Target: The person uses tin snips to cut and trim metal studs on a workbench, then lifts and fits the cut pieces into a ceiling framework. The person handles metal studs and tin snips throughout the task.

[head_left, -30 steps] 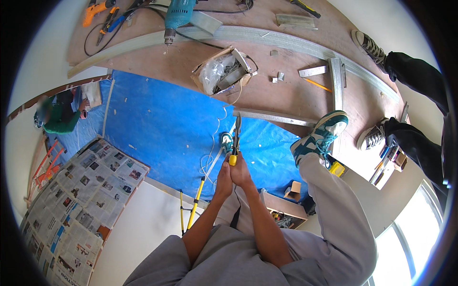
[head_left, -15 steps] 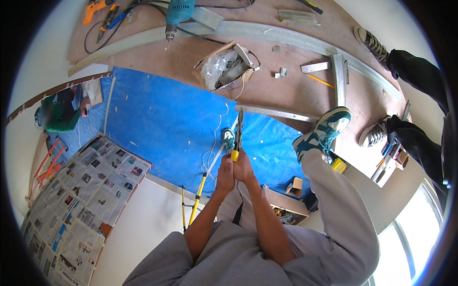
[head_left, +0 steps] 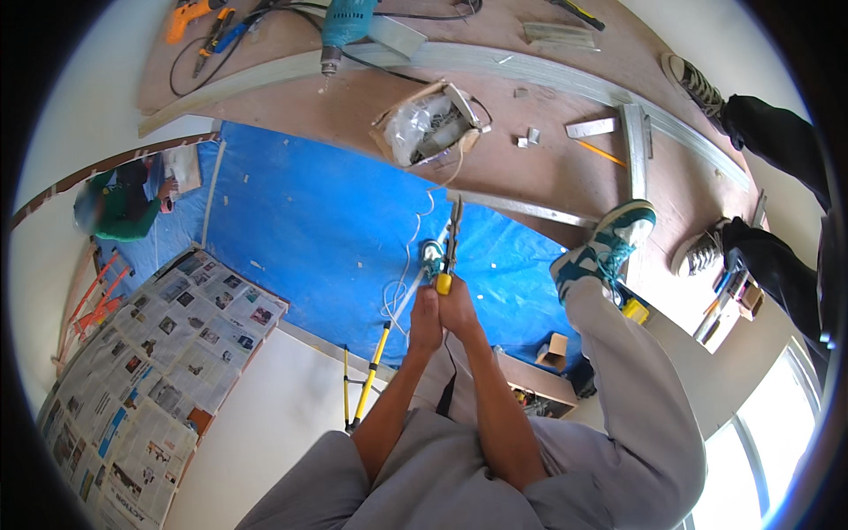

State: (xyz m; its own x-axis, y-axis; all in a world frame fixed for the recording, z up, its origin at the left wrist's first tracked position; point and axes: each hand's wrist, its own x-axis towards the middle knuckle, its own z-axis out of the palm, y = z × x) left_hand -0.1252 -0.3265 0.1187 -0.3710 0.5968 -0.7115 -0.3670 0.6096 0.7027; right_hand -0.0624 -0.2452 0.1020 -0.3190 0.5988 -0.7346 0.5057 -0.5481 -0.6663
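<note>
One yellow-handled tool [head_left: 451, 246] juts beyond left fingers [head_left: 428, 306], right fingers [head_left: 456, 300].

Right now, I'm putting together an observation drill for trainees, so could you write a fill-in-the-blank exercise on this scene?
1. The left hand and right hand together hold the long metal hand tool, whose near end is ____.
2. The clear plastic bag sits inside an open cardboard ____.
3. The wrinkled plastic floor sheet is ____.
4. In the picture, the teal power drill lies ____ of the orange-bodied tool.

Missing words: yellow; box; blue; right
</note>
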